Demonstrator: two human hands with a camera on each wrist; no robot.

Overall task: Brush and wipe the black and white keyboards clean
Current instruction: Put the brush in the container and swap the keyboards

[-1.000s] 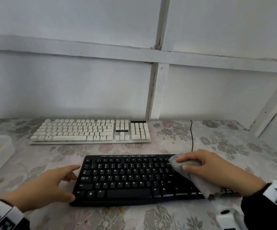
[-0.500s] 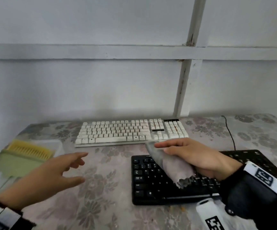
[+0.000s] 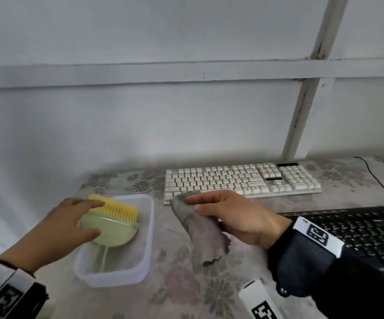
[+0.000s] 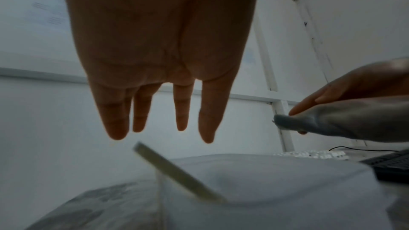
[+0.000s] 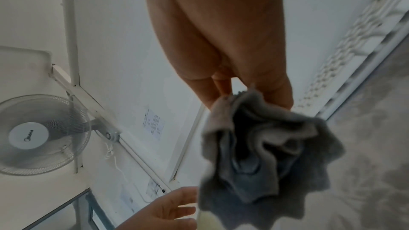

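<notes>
Fingers of the left hand [image 3: 64,223] spread loosely over the brush [image 3: 112,223] in the clear tray [image 3: 148,229]. At three o'clock from it, the right hand [image 3: 234,217] pinches the grey cloth [image 3: 200,229]. White keyboard [image 3: 241,179] lies at twelve o'clock, black keyboard [image 3: 359,233] at three.

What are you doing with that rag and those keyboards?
A person is cleaning two keyboards on a flowered table. The right hand grips a grey cloth, held in the air between the plastic tub and the black keyboard. The left hand is open, reaching over the green brush with yellow bristles that lies in the tub; it has no grip on it yet. The white keyboard sits at the back by the wall, untouched.
</notes>
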